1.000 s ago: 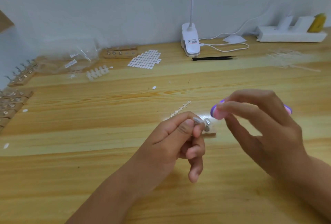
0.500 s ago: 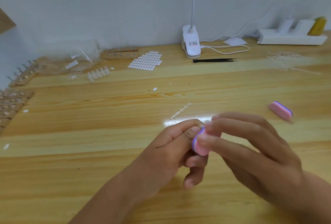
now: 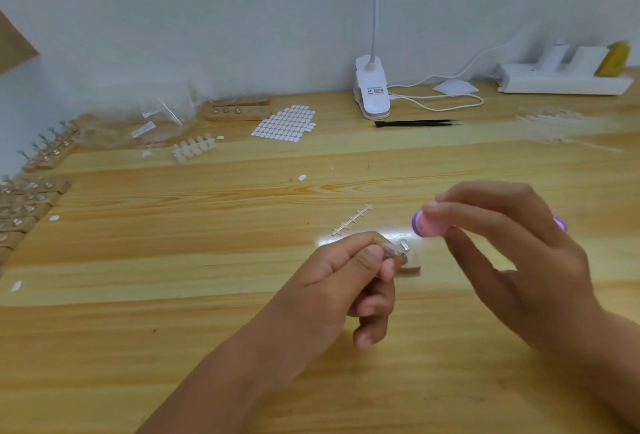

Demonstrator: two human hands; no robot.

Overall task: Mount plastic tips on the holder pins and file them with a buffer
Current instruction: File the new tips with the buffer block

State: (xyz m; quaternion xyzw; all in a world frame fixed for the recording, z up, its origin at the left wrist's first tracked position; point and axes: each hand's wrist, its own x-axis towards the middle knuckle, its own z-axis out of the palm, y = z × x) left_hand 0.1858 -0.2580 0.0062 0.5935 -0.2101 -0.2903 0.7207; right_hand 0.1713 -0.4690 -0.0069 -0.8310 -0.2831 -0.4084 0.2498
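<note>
Moved: right hand has carried the buffer up and to the right, clear of the plastic tip; half a second ago it lay against the left thumb.
plastic tip: pinched at the left fingertips, low over the table; small, blurred, shape hard to make out.
holder: wooden block on the table just beside the left fingertips, metal pin heads above it; largely covered by the hand.
left hand: curled, thumb and forefinger pinching the tip, lower fingers bent under.
right hand: fingertips and thumb grip the pink-and-purple buffer by its near end.
second buffer: only a purple edge shows behind the right hand.
bare sprue: flat on the table, just beyond the left hand.
loose tab: alone, mid-table.
far row: tip strip, tab sheet, spare holder, clamp lamp, black tweezers, power strip.
left edge: further holders, cut off by the frame.
</note>
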